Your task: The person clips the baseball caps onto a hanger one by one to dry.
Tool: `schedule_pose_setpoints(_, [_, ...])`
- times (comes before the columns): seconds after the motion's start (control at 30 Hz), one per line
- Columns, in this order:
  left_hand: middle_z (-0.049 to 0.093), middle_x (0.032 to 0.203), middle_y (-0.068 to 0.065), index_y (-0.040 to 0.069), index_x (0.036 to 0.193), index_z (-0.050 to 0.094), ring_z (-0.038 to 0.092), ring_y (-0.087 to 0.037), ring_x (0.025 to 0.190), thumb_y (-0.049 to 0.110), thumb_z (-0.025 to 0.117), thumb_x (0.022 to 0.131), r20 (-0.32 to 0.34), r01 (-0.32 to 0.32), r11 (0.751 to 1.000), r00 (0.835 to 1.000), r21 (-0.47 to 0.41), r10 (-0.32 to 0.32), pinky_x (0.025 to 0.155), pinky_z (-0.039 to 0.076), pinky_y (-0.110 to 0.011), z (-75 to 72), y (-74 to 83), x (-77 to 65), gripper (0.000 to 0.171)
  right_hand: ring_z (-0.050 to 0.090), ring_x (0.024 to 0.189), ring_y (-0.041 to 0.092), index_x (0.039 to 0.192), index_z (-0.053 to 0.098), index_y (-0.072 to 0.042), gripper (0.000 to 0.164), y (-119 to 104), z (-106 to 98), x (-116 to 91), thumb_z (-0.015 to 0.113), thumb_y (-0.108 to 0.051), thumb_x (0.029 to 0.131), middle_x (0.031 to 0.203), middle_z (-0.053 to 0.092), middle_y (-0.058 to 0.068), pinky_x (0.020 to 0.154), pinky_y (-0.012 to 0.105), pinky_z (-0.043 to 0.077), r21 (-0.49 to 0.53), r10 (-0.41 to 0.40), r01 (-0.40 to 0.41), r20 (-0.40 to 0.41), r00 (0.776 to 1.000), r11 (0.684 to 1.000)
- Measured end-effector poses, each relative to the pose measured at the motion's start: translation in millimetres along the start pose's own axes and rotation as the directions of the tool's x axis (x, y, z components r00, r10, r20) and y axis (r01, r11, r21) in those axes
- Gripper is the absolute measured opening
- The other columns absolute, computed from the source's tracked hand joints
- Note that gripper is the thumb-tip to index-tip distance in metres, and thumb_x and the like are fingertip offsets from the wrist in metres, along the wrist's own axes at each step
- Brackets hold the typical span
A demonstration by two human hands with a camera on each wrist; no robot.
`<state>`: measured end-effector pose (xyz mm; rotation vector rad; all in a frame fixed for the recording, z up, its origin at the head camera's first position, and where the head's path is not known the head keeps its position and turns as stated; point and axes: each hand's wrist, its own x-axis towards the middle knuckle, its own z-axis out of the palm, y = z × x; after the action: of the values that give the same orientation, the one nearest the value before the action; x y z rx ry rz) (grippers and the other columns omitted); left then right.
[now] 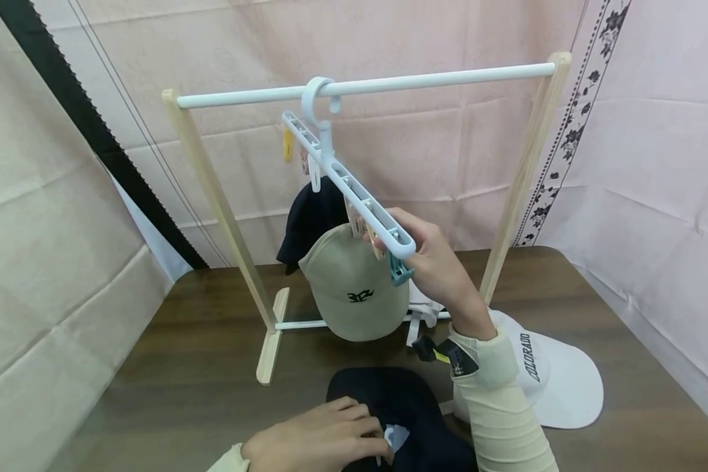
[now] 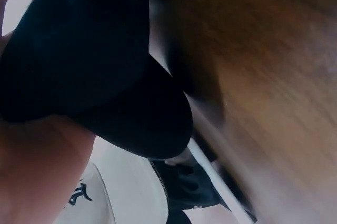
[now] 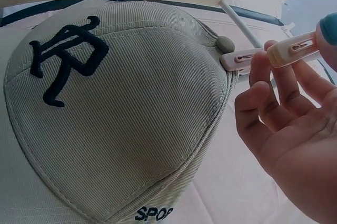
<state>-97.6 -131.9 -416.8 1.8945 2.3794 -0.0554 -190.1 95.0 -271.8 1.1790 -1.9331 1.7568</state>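
Along your far left, pale cloth (image 1: 47,262) drops to the slanting left edge of the brown worktop (image 1: 153,367). Broad strip of wood from that edge across to the foot (image 1: 267,357) of the rack (image 1: 436,78).

Next, a dark hanging cap (image 1: 313,219), inside the left leg and well above the wood. Your left hand (image 1: 324,436), low and near you, has its fingers bent over the navy cap (image 1: 407,400), holding it by a white label (image 1: 396,436). Wood shows between that cap and the rack's bottom bar.

Centre: beige cap (image 1: 336,275) hangs below the hanger (image 1: 362,196), which slants from the rail toward you. Your right wrist view gives fine ribbed fabric, stitched seams, big dark embroidered characters, part of a word ("SPO...") at the lower border. A pink clip (image 3: 237,62) sits at its edge, just beside the round button (image 3: 225,44).

Right of it, your right hand (image 1: 431,255) is at the hanger's near end, fingers curled, pinching the peach clip (image 3: 292,49); teal clip (image 1: 398,270) just beside. Wide gap under the rail from this hand to the right leg.

Beyond your right sleeve (image 1: 501,406), a white cap (image 1: 566,380) lies on the worktop, dark lettering on its front, brim pointing toward the right edge, wood between.
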Motion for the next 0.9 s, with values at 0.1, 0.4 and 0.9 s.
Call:
schedule_pose_setpoints(0.1, [0.056,0.127,0.014,0.034,0.137,0.05,0.051,-0.006,0.114,0.037,0.065,0.097,-0.025,0.025,0.999,0.999,0.043,-0.024,0.101,0.04,-0.023,3.7,-1.2,2.1,0.043,0.055,0.086,0.029,0.123,0.059,0.002,0.025,0.9,-0.5,-0.8,0.057,0.001,0.098,0.097,0.059,0.017,0.074,0.034,0.045,0.003,-0.012,0.012,0.004,1.0,1.0])
schedule_pose_setpoints(0.4, [0.057,0.128,0.009,0.033,0.142,0.045,0.055,-0.012,0.112,0.063,0.07,0.082,-0.095,0.178,0.963,0.982,0.205,-0.161,0.103,0.043,-0.037,6.7,-2.6,7.7,0.072,0.054,0.087,0.031,0.123,0.06,0.002,0.024,3.7,-2.3,0.6,0.055,0.0,0.099,0.096,0.059,0.019,0.074,0.036,0.045,-0.002,-0.042,0.042,0.016,0.999,0.999])
schedule_pose_setpoints(0.9, [0.059,0.107,0.015,0.035,0.112,0.061,0.049,-0.005,0.095,0.041,0.04,0.105,-0.271,-0.031,0.914,0.95,0.404,0.152,0.085,0.039,-0.022,9.7,18.1,21.6,0.023,0.055,0.086,0.027,0.121,0.061,0.0,0.023,0.4,-1.6,0.5,0.054,-0.001,0.099,0.096,0.06,0.013,0.075,0.034,0.045,-0.039,-0.004,0.003,-0.012,1.0,0.999])
